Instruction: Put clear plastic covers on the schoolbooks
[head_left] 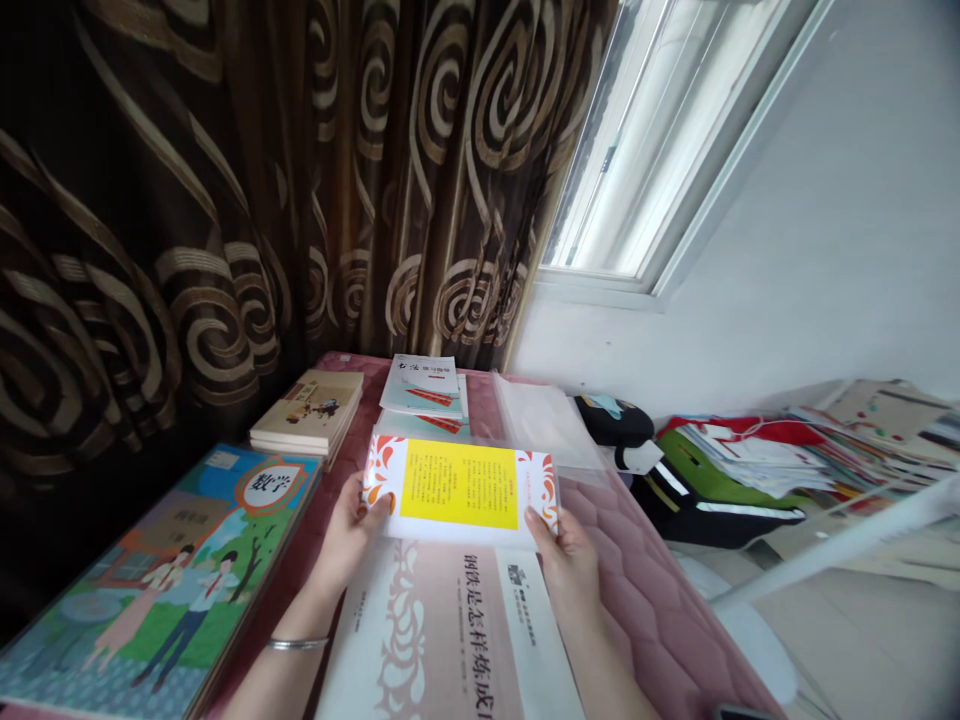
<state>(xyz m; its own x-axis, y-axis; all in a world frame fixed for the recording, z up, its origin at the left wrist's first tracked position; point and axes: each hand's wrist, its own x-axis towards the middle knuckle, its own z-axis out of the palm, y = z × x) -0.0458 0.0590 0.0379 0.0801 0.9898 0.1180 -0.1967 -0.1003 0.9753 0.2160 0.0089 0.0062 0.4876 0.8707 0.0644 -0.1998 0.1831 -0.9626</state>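
Both hands hold a white book flap [459, 490] with a yellow text panel and red-orange swirls at its ends. My left hand [356, 530], a silver bangle on its wrist, pinches the left end with the thumb on top. At the right end, my right hand [566, 560] grips it the same way. Nearer to me lies a book cover [450, 640] with large dark Chinese characters and a pale swirl pattern, looking hazy as if under clear film. Whether flap and cover are joined, I cannot tell. The fingers underneath are hidden.
A pink quilted surface [645, 590] carries a mathematics textbook [180, 580] at left, a stack of tan books [307, 412], calligraphy booklets [421, 385] and clear plastic covers [540, 415]. At right are a black-and-green bag [712, 490] and piled papers [757, 455]. A patterned curtain [420, 180] hangs behind.
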